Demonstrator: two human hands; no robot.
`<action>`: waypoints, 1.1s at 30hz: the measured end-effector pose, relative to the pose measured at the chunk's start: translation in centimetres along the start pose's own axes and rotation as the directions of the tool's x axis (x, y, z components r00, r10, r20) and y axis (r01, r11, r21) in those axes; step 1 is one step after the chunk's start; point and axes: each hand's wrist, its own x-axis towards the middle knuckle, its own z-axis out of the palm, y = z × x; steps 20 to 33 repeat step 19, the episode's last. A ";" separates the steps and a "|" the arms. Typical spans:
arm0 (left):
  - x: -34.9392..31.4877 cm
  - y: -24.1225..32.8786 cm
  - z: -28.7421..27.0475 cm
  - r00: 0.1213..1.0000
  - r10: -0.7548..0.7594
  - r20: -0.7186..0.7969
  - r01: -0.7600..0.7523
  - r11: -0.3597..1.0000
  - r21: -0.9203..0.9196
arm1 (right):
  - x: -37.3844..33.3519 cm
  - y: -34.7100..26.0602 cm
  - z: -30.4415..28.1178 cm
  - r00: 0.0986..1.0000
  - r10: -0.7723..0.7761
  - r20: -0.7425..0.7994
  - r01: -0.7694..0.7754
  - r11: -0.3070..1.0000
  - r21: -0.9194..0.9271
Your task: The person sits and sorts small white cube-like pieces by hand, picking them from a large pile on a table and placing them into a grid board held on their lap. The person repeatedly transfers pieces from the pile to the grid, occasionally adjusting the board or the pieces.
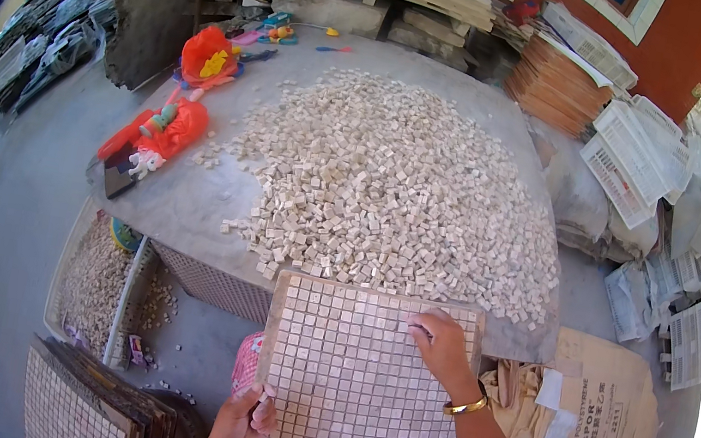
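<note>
A square board (278,300) rests tilted over my lap, its grid filled with rows of small pale stone tiles (358,389). At the board's lower left edge my left hand (236,429) is closed, fingers curled up, with what looks like a small pale stone tile (269,390) at the fingertips. My right hand (442,346) reaches over the upper right of the grid. Its thumb and fingers are pinched together at the tiles; whatever they hold is hidden. Beyond the board, a large heap of loose stone tiles (404,182) covers much of a grey slab (193,210).
Red plastic bags (184,126) and small toys lie on the slab's left side. A white crate (58,299) of stone pieces stands at left, above stacked tile boards (69,404). A printed sack (614,425) spreads at right, below white plastic baskets (627,165).
</note>
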 end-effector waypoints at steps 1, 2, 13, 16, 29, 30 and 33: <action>0.1 -0.1 0.0 1.000 -0.001 -0.004 0.001 1.000 0.001 | 0.0 0.1 -0.2 1.000 -0.012 0.003 0.012 1.000 -0.021; 0.3 -0.2 0.0 1.000 -0.003 -0.009 0.003 1.000 0.003 | -0.1 0.2 -0.2 1.000 -0.014 -0.003 0.014 1.000 -0.024; 0.7 -0.9 1.2 0.997 0.023 -0.075 -0.020 0.999 0.039 | -0.1 -0.3 0.8 0.998 0.005 -0.068 -0.014 0.991 -0.131; 0.5 -1.2 0.9 0.994 0.026 -0.110 -0.016 0.996 0.085 | -0.1 -0.5 1.2 0.995 0.040 -0.086 -0.050 0.992 -0.115; 0.3 -1.1 1.4 0.992 0.046 -0.115 -0.025 0.984 0.176 | -0.3 -1.0 1.0 0.993 0.018 -0.119 -0.030 0.995 -0.099; 0.3 -1.1 1.4 0.992 0.046 -0.115 -0.025 0.984 0.176 | -0.3 -1.0 1.0 0.993 0.018 -0.119 -0.030 0.995 -0.099; 0.3 -1.1 1.4 0.992 0.046 -0.115 -0.025 0.984 0.176 | -0.3 -1.0 1.0 0.993 0.018 -0.119 -0.030 0.995 -0.099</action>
